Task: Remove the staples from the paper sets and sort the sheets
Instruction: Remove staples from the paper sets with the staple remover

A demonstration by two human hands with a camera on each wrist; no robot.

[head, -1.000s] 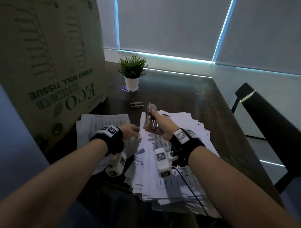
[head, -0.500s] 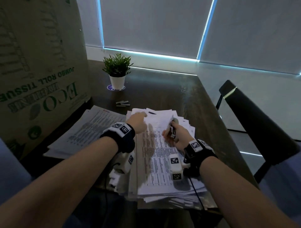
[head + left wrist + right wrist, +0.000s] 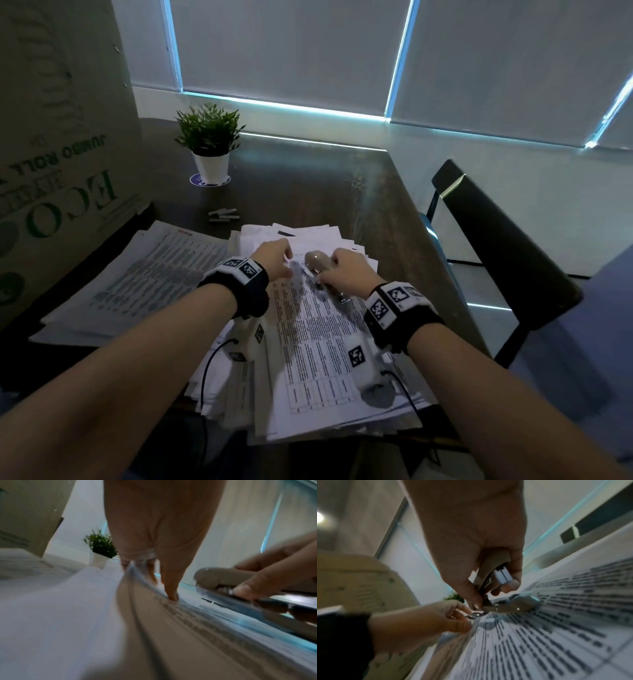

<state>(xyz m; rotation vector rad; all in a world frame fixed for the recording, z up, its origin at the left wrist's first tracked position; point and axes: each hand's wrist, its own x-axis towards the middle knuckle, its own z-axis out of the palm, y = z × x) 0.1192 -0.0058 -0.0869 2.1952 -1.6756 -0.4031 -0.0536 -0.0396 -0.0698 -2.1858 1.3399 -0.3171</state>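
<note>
The right hand point(image 3: 349, 272) grips the stapler point(image 3: 320, 270), fingers curled round its body, its metal tip resting on the top sheet of the paper stack point(image 3: 318, 346). The left hand point(image 3: 272, 258) pinches the top corner of that sheet just beside the tip, fingers point(image 3: 171, 588) pressing down on the paper. The stack lies at the near edge of the bench point(image 3: 308, 178). A second, flatter pile of sheets point(image 3: 137, 281) lies beside it toward the left edge. A potted plant point(image 3: 209, 144) stands near the far left corner.
</note>
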